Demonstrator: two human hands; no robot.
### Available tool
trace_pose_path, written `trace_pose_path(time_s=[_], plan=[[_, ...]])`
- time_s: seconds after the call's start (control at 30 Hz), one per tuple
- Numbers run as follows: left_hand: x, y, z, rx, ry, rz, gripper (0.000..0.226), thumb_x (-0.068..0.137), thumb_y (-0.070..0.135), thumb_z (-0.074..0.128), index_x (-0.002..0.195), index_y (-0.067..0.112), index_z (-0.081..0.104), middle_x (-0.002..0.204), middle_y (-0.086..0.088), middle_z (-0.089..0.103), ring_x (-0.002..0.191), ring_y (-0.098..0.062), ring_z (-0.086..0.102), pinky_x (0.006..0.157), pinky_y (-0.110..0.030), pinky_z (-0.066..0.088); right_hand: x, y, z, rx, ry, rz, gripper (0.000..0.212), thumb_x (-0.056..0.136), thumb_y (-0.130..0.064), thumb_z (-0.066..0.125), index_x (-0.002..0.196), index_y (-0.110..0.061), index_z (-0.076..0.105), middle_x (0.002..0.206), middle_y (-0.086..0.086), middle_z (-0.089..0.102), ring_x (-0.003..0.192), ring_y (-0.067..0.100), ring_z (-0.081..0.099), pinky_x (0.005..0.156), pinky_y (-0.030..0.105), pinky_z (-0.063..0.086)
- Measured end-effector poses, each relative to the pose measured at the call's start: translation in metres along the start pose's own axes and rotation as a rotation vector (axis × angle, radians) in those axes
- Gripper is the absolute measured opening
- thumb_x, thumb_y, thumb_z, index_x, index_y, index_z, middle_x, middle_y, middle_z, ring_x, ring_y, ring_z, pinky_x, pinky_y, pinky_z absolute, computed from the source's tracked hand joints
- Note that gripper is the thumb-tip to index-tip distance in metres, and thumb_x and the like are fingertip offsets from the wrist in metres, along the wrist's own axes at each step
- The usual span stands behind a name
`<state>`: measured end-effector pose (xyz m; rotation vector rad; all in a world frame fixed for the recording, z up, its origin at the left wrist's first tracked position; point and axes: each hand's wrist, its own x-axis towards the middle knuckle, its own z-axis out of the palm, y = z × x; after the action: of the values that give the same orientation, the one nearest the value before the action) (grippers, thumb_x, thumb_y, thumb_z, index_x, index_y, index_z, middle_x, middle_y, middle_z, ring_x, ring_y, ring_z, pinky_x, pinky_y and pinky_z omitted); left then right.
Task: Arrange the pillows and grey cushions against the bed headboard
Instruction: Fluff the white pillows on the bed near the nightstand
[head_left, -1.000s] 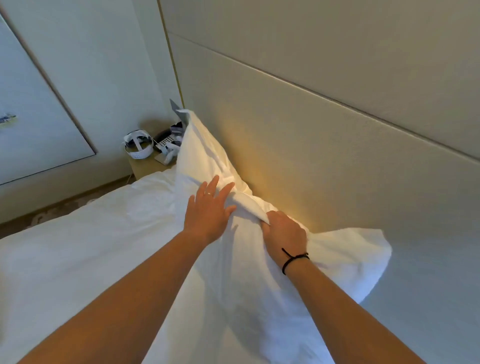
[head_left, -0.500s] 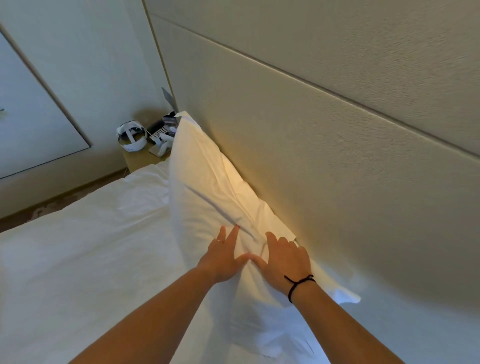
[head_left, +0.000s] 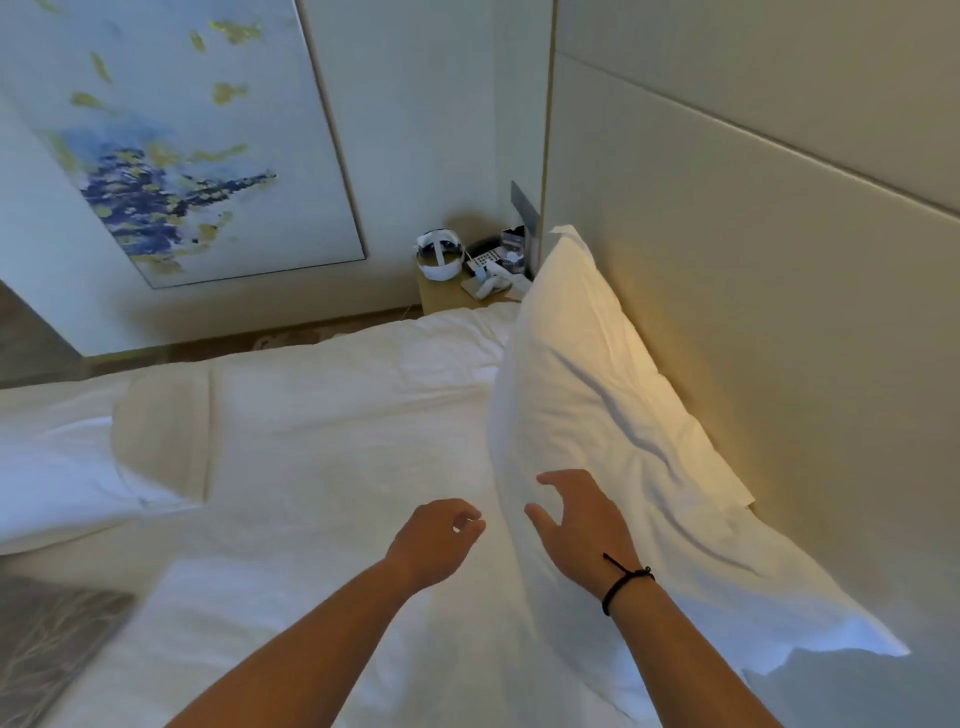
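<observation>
Pillows are the matter in hand, and one plump white cotton pillow (head_left: 613, 415) already stands on its long edge on the right, leaning against the beige padded headboard (head_left: 753, 260). By my reading that one is placed, and the rest is still to do. A second white pillow (head_left: 67, 467) lies flat on the white duvet (head_left: 337, 415) at the left, well apart from the headboard. A grey patterned cushion (head_left: 47, 639) sits at the near left corner, also unplaced; I can see only part of it.

The standing pillow looks soft and creased, with its loose case flap trailing towards the near right. The left hand (head_left: 436, 540) hovers over the duvet, fingers loosely curled and holding nothing. The right hand (head_left: 582, 525), with a black cord at the wrist, is spread and empty just beside the pillow's face; whether it touches I cannot tell.
</observation>
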<state>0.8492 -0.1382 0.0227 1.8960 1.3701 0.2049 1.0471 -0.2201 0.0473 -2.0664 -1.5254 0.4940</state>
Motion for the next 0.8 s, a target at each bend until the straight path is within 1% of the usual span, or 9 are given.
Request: trace_pose_path(time_s=[0.1,0.2,0.3,0.37,0.53,0.6,0.67,0.73,0.8], plan=[[-0.039,-0.040,-0.035,-0.083,0.110,-0.081,0.017,0.089,0.038,0.058,0.081,0.031,0.070,0.089,0.017,0.070,0.087,0.002,0.063,0.087,-0.030,0.053,-0.017,-0.044,0.034,-0.017,-0.130,-0.083,0.031,0.092,-0.048,0.057,0.119,-0.033,0.058,0.121,-0.015,0.055,0.104,0.007,0.058,0.091,0.026,0.044],[-0.081,-0.079,-0.065,-0.149,0.190,-0.130,0.019,0.090,0.035,0.057,0.078,0.028,0.070,0.083,0.014,0.071,0.083,-0.001,0.065,0.083,-0.032,0.056,-0.034,-0.088,0.067,-0.030,-0.206,-0.098,0.023,0.092,-0.049,0.055,0.109,-0.035,0.062,0.103,-0.018,0.062,0.092,0.002,0.057,0.081,0.023,0.046],[-0.127,-0.118,-0.092,-0.205,0.263,-0.170,0.020,0.091,0.037,0.057,0.079,0.027,0.070,0.081,0.012,0.071,0.081,-0.003,0.066,0.081,-0.033,0.057,-0.054,-0.134,0.099,-0.020,-0.271,-0.123,0.016,0.089,-0.048,0.056,0.098,-0.037,0.063,0.086,-0.022,0.062,0.081,-0.001,0.058,0.073,0.022,0.048],[-0.159,-0.146,-0.108,-0.233,0.304,-0.216,0.022,0.092,0.038,0.056,0.080,0.026,0.070,0.082,0.010,0.071,0.081,-0.004,0.066,0.081,-0.034,0.057,-0.068,-0.168,0.121,-0.016,-0.327,-0.144,0.013,0.088,-0.048,0.055,0.093,-0.039,0.062,0.086,-0.022,0.063,0.080,-0.002,0.058,0.073,0.022,0.049],[-0.241,-0.225,-0.146,-0.288,0.427,-0.366,0.030,0.094,0.033,0.052,0.085,0.011,0.069,0.085,-0.005,0.073,0.083,-0.022,0.069,0.080,-0.042,0.057,-0.107,-0.252,0.176,-0.037,-0.435,-0.214,0.009,0.088,-0.048,0.052,0.089,-0.043,0.059,0.087,-0.023,0.064,0.083,-0.002,0.059,0.072,0.023,0.048],[-0.271,-0.260,-0.158,-0.312,0.488,-0.419,0.031,0.094,0.032,0.051,0.084,0.008,0.068,0.083,-0.007,0.073,0.074,-0.023,0.068,0.077,-0.043,0.057,-0.124,-0.282,0.198,-0.055,-0.464,-0.250,0.011,0.089,-0.048,0.052,0.091,-0.042,0.061,0.087,-0.023,0.064,0.084,-0.002,0.058,0.071,0.023,0.047],[-0.300,-0.294,-0.168,-0.335,0.541,-0.478,0.032,0.095,0.033,0.051,0.083,0.008,0.068,0.082,-0.009,0.072,0.066,-0.020,0.063,0.071,-0.040,0.056,-0.139,-0.311,0.221,-0.072,-0.484,-0.280,0.012,0.089,-0.047,0.051,0.092,-0.042,0.061,0.087,-0.023,0.063,0.084,-0.002,0.058,0.072,0.023,0.046],[-0.326,-0.323,-0.176,-0.347,0.583,-0.533,0.033,0.094,0.032,0.051,0.082,0.006,0.067,0.082,-0.013,0.071,0.062,-0.017,0.055,0.062,-0.033,0.049,-0.151,-0.336,0.242,-0.080,-0.500,-0.311,0.013,0.090,-0.045,0.052,0.096,-0.040,0.062,0.089,-0.023,0.063,0.085,-0.002,0.058,0.075,0.025,0.048],[-0.349,-0.347,-0.181,-0.361,0.616,-0.581,0.033,0.094,0.032,0.051,0.081,0.005,0.066,0.082,-0.013,0.071,0.060,-0.018,0.054,0.058,-0.031,0.043,-0.163,-0.358,0.261,-0.078,-0.515,-0.355,0.016,0.091,-0.042,0.052,0.102,-0.038,0.063,0.092,-0.022,0.063,0.087,0.001,0.059,0.079,0.028,0.049]])
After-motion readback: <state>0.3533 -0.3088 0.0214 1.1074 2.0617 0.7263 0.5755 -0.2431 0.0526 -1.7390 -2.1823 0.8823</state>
